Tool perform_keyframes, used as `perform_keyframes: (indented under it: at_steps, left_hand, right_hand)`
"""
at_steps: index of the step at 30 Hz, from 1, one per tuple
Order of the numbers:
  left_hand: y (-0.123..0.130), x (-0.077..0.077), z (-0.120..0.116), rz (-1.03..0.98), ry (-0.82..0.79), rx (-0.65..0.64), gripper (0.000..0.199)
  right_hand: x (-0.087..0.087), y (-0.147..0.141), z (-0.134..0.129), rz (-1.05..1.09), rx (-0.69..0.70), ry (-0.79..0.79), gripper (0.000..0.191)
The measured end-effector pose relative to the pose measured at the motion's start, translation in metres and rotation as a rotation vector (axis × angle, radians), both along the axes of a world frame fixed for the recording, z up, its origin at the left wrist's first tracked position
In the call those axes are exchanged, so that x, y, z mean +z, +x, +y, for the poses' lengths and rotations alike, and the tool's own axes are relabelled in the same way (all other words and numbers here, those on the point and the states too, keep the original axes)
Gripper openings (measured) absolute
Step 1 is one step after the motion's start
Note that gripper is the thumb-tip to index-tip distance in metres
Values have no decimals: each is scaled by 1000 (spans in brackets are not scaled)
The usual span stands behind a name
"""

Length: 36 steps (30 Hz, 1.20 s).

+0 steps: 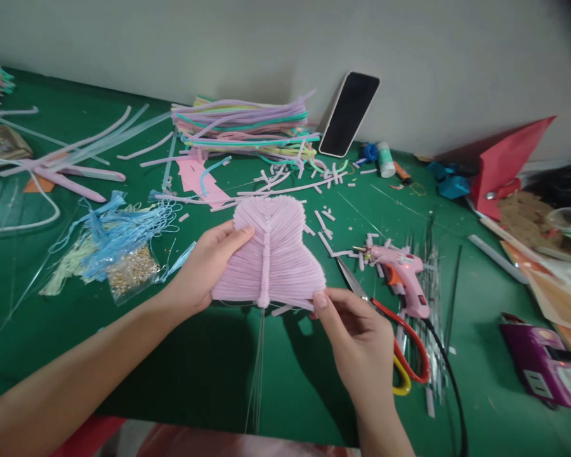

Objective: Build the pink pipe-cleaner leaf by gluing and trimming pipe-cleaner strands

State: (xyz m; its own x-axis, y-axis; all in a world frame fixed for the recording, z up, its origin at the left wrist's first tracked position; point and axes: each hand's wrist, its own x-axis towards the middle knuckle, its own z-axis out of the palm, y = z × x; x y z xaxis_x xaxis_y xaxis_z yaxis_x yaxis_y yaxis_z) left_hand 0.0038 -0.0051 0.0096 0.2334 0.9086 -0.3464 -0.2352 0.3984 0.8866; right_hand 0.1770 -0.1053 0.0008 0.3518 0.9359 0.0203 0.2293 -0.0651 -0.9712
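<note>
A flat, leaf-like shape of pale purple pipe cleaners [285,254] is held up over the green table, with a thicker rib down its middle and thin wires hanging below it. My left hand [209,266] grips its left edge, the thumb on top and the other fingers behind. At the lower right corner, my right hand [356,324] pinches the edge between thumb and fingers. Close to the right hand lie scissors [400,324] with red and yellow handles and a pink glue gun [402,273].
Pipe cleaners [242,124] lie bundled at the back beside a leaning phone [349,114]. Blue tassels [109,235] and a bag of gold beads [132,273] lie left. Cut pieces, thin wires [435,336], a cable and a purple box [545,362] are on the right.
</note>
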Motion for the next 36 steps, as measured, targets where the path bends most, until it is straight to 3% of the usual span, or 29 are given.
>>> perform_keyframes:
  at_steps: [20,26,31,36]
  left_hand:
    - [-3,-1,0,79,34,-31,31]
    - [-4,0,1,67,19,-16,30]
    - [-4,-1,0,78,36,-15,31]
    - [-3,-1,0,109,71,-30,32]
  right_hand:
    - [-1,4,-1,6,8,-64,18]
    - [-8,8,-2,217,-9,-69,35]
    - [-3,5,0,118,-20,-45,17]
    - [1,1,3,59,-14,-22,16]
